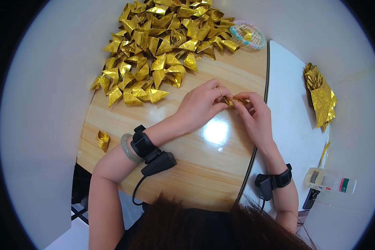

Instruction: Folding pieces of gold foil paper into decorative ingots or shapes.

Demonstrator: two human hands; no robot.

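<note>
Above the right part of the wooden table [196, 166], pinching one gold paper [230, 102] in closed fingertips of left hand [202, 102] and right hand [258, 117], with many folded pieces [154, 43] seemingly done far left, unfinished stack [321, 100] remaining right.

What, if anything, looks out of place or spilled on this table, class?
A small, curled gold-foil piece lies alone near the left edge of the glossy wooden table, apart from the heap of folded gold-foil pieces. No spill shows.

Left grip [203, 102] and right grip [256, 111] pinch close together.
</note>
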